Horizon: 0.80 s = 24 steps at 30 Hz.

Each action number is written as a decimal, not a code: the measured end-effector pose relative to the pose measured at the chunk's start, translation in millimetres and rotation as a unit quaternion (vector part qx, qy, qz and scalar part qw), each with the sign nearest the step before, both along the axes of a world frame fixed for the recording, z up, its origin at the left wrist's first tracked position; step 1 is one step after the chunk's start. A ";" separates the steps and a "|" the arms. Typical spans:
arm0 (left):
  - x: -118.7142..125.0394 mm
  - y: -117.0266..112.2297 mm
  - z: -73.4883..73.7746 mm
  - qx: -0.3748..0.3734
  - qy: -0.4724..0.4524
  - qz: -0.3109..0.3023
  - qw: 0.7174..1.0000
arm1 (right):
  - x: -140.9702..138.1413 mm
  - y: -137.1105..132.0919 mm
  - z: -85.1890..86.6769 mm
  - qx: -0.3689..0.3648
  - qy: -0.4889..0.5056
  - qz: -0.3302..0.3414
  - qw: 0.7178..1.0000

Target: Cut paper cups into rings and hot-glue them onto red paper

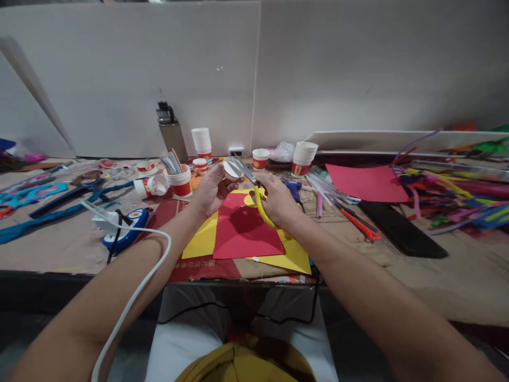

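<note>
My left hand (212, 191) is closed around a small white paper cup (231, 168), held up above the table. My right hand (278, 200) grips yellow-handled scissors (254, 191), and their grey blades reach onto the cup's rim. Under both hands lie a red paper sheet (244, 231) and yellow paper sheets (292, 254) on the cardboard-covered table (59, 244).
Stacks of red-and-white paper cups (304, 158) stand at the back, beside a cup of sticks (178, 180) and a metal bottle (170, 132). A power strip (127, 228) with a white cable lies left. A red sheet (368, 183), an orange cutter (360, 223) and coloured pipe cleaners (453, 196) lie right.
</note>
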<state>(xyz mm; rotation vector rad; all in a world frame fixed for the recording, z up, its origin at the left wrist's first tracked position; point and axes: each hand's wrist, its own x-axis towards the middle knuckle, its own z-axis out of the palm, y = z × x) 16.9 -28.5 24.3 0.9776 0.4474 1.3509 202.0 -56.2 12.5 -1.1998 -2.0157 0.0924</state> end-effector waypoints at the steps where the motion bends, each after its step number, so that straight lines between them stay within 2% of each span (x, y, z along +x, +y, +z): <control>1: -0.2 0.0 0.1 0.001 0.000 -0.001 1.000 | 0.0 0.1 0.1 0.001 -0.001 0.000 1.000; 7: -3.2 1.4 2.2 0.002 -0.001 0.000 1.000 | -0.8 -1.9 2.0 0.008 -0.014 -0.004 1.000; 15: -5.6 0.5 8.0 -0.020 -0.018 0.000 1.000 | -1.9 -3.9 2.3 -0.004 -0.057 -0.047 0.997; 24: -6.7 1.2 5.4 -0.005 0.008 -0.007 1.000 | -0.3 -5.5 3.0 0.001 -0.054 -0.049 0.997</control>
